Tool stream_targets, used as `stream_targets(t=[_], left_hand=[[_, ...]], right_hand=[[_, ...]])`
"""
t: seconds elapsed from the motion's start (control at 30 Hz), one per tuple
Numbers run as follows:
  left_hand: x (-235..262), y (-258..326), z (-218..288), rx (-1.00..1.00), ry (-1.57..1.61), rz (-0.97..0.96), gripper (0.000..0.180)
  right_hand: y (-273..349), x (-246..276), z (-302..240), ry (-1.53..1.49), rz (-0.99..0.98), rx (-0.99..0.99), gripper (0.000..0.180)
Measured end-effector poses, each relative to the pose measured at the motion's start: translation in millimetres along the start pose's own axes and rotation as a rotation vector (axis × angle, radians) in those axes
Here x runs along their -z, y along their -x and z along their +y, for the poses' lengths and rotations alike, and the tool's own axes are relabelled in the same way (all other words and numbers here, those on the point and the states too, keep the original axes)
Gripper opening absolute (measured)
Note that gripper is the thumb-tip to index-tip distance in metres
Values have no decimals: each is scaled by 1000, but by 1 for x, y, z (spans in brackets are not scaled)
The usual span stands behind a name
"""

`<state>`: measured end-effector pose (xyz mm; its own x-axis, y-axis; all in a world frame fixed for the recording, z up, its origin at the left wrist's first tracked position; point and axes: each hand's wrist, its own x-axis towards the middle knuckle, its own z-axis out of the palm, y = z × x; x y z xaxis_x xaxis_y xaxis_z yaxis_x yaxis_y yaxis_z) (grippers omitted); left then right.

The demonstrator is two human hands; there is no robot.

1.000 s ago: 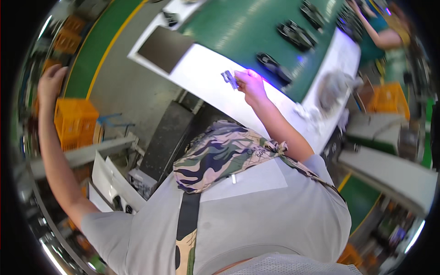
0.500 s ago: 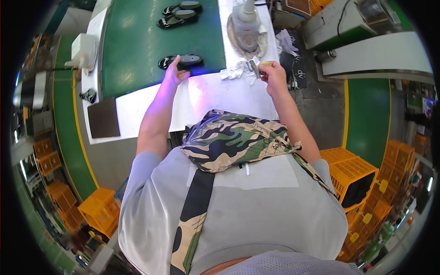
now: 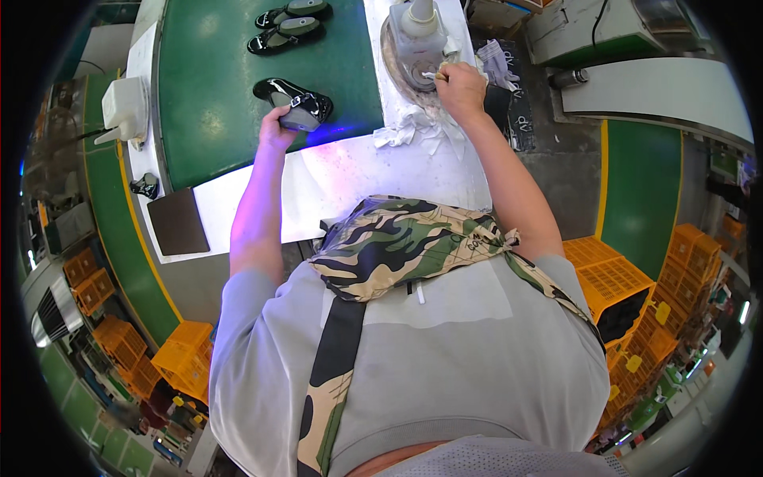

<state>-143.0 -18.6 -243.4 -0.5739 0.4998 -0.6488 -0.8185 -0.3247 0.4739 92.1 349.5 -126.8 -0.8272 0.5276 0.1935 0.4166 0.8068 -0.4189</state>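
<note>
My left hand grips a glossy black shoe lying on the green conveyor belt, holding it at its heel end. My right hand is closed around a small stick-like tool and rests at the rim of a round pot with a white bottle standing in it. Crumpled white rags lie just below that hand on the white work surface. A camouflage scarf and grey shirt fill the lower middle of the view.
Two more black shoes sit farther along the belt. A dark flat pad lies at the left end of the white surface, and a white box sits beyond the belt edge. Orange crates stand on the floor at both sides.
The view has swung from a side glance back to the bench. My left hand has closed on the black shoe, and my right hand has moved up from the rags to the pot.
</note>
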Motion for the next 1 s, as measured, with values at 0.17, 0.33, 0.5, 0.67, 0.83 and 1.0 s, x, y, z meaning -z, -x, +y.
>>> stream_targets(t=[0.17, 0.33, 0.5, 0.67, 0.83, 1.0], left_hand=[[-18, 61, -27, -67, 134, -277, 54], [-29, 101, -77, 66, 159, -200, 50], [-36, 130, -102, 46, 238, -246, 53], [-48, 147, -90, -96, 192, -306, 55], [-73, 174, -72, -472, -89, -225, 55], [-87, 204, -50, -715, -391, -117, 65]], right_hand=[[-8, -9, -8, 115, -57, 80, 7], [-16, -18, -9, 179, -85, 173, 9], [-15, -17, -11, 181, -111, 235, 10], [-11, -13, -12, 202, -65, 321, 10], [-13, -15, -9, 154, -190, 107, 16], [-19, -10, 26, 60, -204, -270, 24]])
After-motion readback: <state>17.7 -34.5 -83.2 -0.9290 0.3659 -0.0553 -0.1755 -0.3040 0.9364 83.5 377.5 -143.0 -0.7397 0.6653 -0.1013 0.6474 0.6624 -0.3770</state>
